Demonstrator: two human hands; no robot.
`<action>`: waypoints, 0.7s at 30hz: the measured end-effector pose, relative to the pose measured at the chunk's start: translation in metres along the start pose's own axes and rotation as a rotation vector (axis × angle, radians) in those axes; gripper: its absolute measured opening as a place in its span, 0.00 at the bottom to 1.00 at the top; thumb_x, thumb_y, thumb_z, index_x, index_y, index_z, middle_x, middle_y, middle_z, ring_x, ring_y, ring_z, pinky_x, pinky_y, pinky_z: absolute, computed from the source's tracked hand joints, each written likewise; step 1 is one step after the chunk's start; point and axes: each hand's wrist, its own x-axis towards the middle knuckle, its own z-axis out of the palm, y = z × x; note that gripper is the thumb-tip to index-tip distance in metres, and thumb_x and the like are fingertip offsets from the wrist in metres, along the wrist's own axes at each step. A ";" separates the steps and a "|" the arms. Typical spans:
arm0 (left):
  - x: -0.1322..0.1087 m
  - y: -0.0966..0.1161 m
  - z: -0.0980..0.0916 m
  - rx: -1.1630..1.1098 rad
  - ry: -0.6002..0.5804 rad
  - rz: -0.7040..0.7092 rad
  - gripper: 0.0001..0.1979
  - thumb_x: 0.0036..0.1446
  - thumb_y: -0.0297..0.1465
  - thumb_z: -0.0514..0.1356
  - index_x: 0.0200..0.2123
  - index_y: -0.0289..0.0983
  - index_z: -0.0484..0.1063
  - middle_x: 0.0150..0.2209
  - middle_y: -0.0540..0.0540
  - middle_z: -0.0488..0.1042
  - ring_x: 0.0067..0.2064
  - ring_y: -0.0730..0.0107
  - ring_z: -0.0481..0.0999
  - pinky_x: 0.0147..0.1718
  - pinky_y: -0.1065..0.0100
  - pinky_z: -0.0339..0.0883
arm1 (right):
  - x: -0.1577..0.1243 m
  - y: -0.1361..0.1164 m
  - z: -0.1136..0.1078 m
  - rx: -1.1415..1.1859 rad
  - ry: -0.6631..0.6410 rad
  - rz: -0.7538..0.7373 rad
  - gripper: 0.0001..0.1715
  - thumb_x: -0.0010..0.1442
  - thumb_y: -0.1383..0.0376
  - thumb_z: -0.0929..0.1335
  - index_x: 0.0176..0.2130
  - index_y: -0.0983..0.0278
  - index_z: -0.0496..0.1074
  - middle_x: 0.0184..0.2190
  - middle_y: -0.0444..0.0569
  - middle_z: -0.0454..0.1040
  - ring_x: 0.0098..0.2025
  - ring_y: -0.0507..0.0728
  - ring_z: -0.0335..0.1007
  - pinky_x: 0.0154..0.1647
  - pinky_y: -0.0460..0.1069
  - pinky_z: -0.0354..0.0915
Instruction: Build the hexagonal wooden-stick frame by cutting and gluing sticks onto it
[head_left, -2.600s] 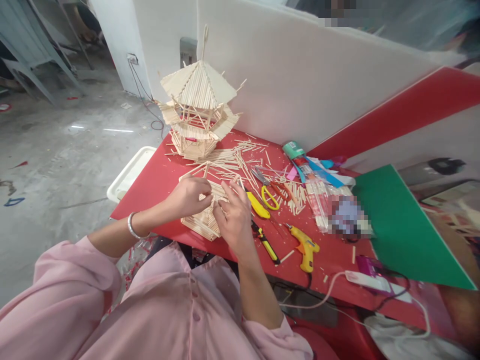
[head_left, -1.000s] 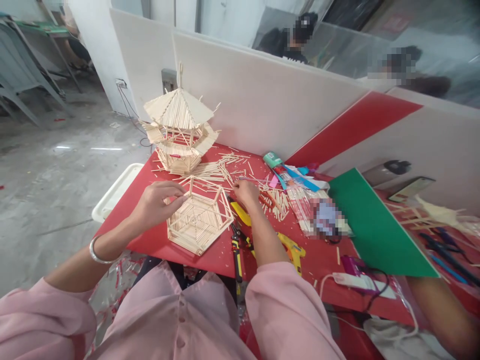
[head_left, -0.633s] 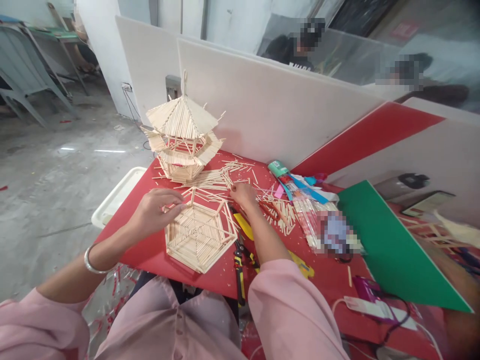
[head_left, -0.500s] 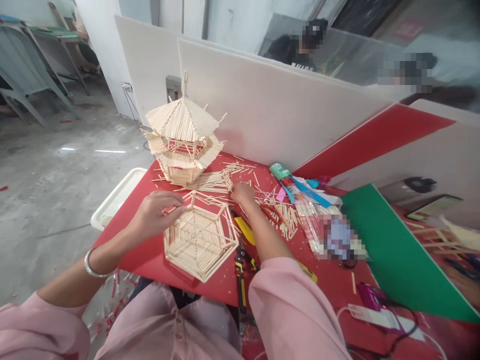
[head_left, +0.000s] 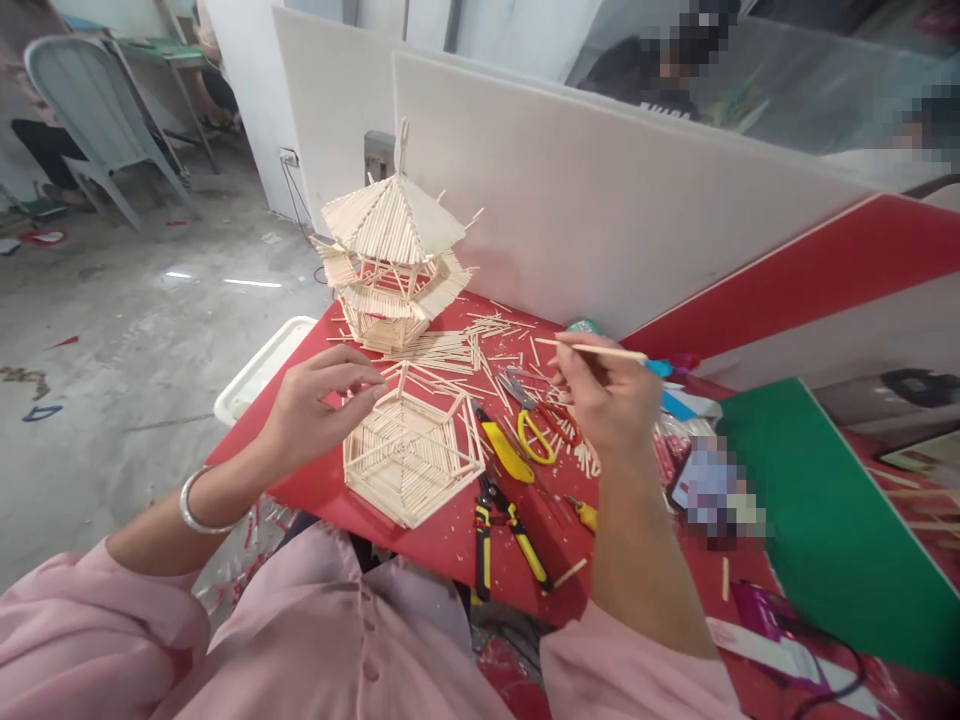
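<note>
My left hand [head_left: 324, 405] is curled at the upper left rim of a hexagonal stick frame [head_left: 409, 460], with thumb and fingertips nearly together on that edge. The frame lies flat on the red tabletop and its floor is made of sticks in rings. Raised over the right side of the table, my right hand [head_left: 611, 390] pinches one thin wooden stick [head_left: 600, 350] held roughly level. Behind the frame stands a tiered pagoda model [head_left: 397, 260] built of the same sticks. Loose sticks [head_left: 442, 348] lie between the two structures.
Scissors [head_left: 534, 437], a yellow-handled cutter [head_left: 506, 452] and black-and-yellow pliers [head_left: 484, 555] lie right of the frame. White boards [head_left: 555, 190] stand along the back. A green board [head_left: 832, 510] rises at right. A white stool [head_left: 255, 370] is left of the table.
My right hand has lifted from the loose stick pile and moved right, now with a stick in its fingers. My left hand stays by the hexagonal frame. The view has shifted.
</note>
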 end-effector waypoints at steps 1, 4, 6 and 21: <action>-0.005 0.008 0.000 -0.014 -0.021 0.004 0.06 0.59 0.29 0.60 0.31 0.38 0.77 0.32 0.47 0.77 0.31 0.73 0.74 0.27 0.70 0.68 | -0.015 -0.015 -0.010 0.038 -0.009 -0.055 0.13 0.64 0.60 0.66 0.47 0.56 0.75 0.35 0.44 0.79 0.29 0.52 0.74 0.29 0.48 0.69; -0.019 0.024 0.003 -0.060 -0.093 0.014 0.07 0.60 0.29 0.59 0.31 0.38 0.77 0.29 0.48 0.77 0.26 0.76 0.71 0.23 0.71 0.64 | -0.069 -0.052 -0.023 -0.022 -0.135 -0.307 0.13 0.60 0.66 0.69 0.46 0.55 0.75 0.36 0.44 0.80 0.33 0.53 0.76 0.34 0.49 0.73; -0.027 0.025 0.007 -0.068 -0.115 0.009 0.07 0.60 0.29 0.59 0.31 0.37 0.77 0.28 0.48 0.77 0.26 0.77 0.70 0.23 0.72 0.63 | -0.108 -0.065 -0.015 -0.011 -0.212 -0.476 0.20 0.58 0.69 0.69 0.51 0.58 0.73 0.41 0.48 0.79 0.41 0.56 0.76 0.43 0.51 0.73; 0.014 -0.012 0.034 -0.012 -0.678 0.020 0.12 0.59 0.30 0.57 0.40 0.34 0.80 0.36 0.43 0.82 0.36 0.71 0.78 0.36 0.70 0.68 | -0.199 -0.067 0.054 -0.060 -0.126 -0.408 0.18 0.64 0.72 0.62 0.53 0.69 0.70 0.37 0.54 0.73 0.40 0.56 0.69 0.40 0.51 0.69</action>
